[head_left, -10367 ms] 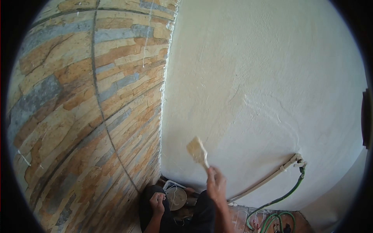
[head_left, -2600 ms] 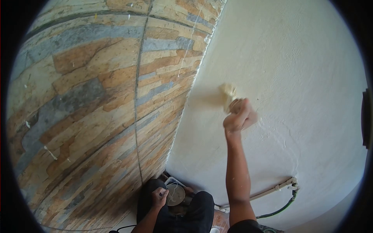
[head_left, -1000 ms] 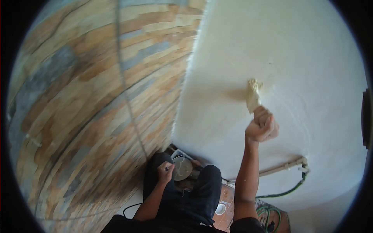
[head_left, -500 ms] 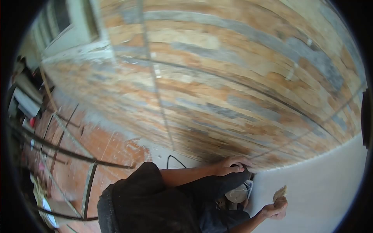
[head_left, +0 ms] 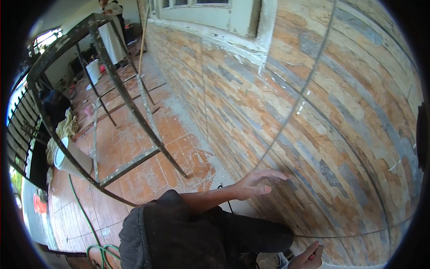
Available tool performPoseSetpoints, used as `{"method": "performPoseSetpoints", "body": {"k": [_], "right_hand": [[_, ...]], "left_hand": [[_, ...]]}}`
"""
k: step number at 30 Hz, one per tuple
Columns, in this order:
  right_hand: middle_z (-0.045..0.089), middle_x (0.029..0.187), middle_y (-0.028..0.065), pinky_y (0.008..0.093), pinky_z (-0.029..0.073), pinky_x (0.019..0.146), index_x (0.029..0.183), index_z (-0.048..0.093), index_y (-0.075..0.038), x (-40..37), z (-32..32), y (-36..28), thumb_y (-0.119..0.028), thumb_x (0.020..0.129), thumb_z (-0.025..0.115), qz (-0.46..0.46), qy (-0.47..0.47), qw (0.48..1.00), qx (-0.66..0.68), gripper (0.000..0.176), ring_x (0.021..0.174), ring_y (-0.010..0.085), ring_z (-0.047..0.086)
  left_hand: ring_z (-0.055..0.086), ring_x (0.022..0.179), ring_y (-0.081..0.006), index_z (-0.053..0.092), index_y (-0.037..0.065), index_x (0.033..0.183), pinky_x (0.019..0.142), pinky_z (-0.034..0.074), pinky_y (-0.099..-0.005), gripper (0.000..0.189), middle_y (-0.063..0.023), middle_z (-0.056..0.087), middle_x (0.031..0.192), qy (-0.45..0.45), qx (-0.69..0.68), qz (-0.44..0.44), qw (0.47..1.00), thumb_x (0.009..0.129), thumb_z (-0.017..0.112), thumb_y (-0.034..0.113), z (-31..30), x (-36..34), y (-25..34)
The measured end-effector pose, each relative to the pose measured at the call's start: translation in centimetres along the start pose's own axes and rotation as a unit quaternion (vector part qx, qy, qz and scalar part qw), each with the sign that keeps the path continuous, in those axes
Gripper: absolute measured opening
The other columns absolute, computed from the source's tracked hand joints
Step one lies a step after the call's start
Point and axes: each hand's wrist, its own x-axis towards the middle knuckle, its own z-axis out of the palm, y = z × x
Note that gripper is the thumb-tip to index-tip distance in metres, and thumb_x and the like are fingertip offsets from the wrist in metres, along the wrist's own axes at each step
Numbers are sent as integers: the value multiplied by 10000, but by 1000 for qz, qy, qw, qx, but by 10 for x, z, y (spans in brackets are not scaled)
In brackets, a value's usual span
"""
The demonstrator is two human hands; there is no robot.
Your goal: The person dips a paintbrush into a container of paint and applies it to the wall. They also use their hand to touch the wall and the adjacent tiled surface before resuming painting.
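Observation:
My left hand (head_left: pixel 260 184) is raised above my dark-clothed knee (head_left: pixel 268 235), its fingers stretched out towards the stone-patterned wall (head_left: pixel 313 148). Nothing shows in it; whether the fingertips touch the wall is unclear. Low at the bottom edge, beside the foot of the wall, my right hand (head_left: pixel 309 257) is closed. A small reddish piece shows between its fingers, and the rest of that item is hidden. Part of a round, pale container (head_left: pixel 268 260) appears between my knee and my right hand.
A metal frame (head_left: pixel 127 168) with long bars stands at the left on the tiled floor (head_left: pixel 130 179). Near it are a white bucket (head_left: pixel 74 157) and a green hose (head_left: pixel 83 208). Another person (head_left: pixel 112 36) stands far back. A window sill (head_left: pixel 215 33) juts out above.
The view has swung left, showing more floor and the metal frame. My left hand has lifted off my knee and opened. The tan, ragged-edged tool seen in my right hand is out of sight.

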Motion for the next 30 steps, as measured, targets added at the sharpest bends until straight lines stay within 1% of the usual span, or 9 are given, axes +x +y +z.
{"method": "performPoseSetpoints", "body": {"k": [5,10,12,15,18,20,23,25,30], "right_hand": [[322,475,44,314,218,381,574,435,-6,9,15,8,-368,938,504,-62,-68,996,-9,517,435,118,267],[345,477,32,302,231,377,573,434,-18,14,4,-11,-390,941,492,-32,-83,996,25,527,432,103,277],[338,476,25,302,224,373,573,433,-21,16,4,-7,-395,942,489,-38,-73,996,16,528,430,99,273],[317,473,19,299,222,372,578,430,-23,17,4,-4,-390,943,490,-8,-82,996,37,521,429,99,268],[300,477,14,296,217,374,579,424,-26,15,8,4,-368,942,501,19,-91,996,15,505,432,97,259],[295,480,16,293,214,378,579,417,-26,12,12,9,-351,941,511,31,-104,992,59,495,437,98,254],[279,482,17,290,208,376,578,397,-27,15,18,7,-343,939,515,-17,-105,990,89,494,435,98,249],[279,482,19,299,209,377,573,391,-26,16,15,4,-339,941,512,-9,-108,991,74,498,434,104,250],[289,478,23,324,207,389,552,366,-24,9,-5,-7,-315,937,524,15,-72,996,57,508,433,127,247]], "left_hand": [[422,1231,-251,469,-4,1261,1031,311,-397,542,-159,476,1303,85,23,40,995,890,533,386,-28,-13,25],[415,1238,-264,486,0,1245,1026,313,-411,528,-172,460,1316,128,39,49,990,891,519,391,-43,-18,24],[400,1256,-310,489,-23,1230,1021,304,-437,597,-221,461,1309,148,61,38,986,872,499,456,-42,-15,25],[393,1260,-269,484,5,1251,1041,294,-417,554,-171,438,1341,124,45,45,990,884,527,418,-41,-9,20],[361,1288,-274,471,16,1270,1052,275,-429,579,-175,416,1364,113,61,37,991,876,537,434,-32,-5,19],[316,1318,-282,456,20,1286,1067,248,-441,583,-177,385,1389,104,67,29,992,876,540,426,-30,-3,24],[274,1340,-292,424,20,1311,1085,211,-453,627,-175,337,1420,102,91,45,990,867,540,448,-28,-1,27],[211,1367,-312,361,-1,1348,1099,168,-469,729,-200,264,1449,127,102,36,986,833,538,483,-26,-2,29],[115,1391,-303,211,16,1418,1107,116,-473,872,-181,149,1492,120,91,47,987,805,553,533,-17,3,34]]}}
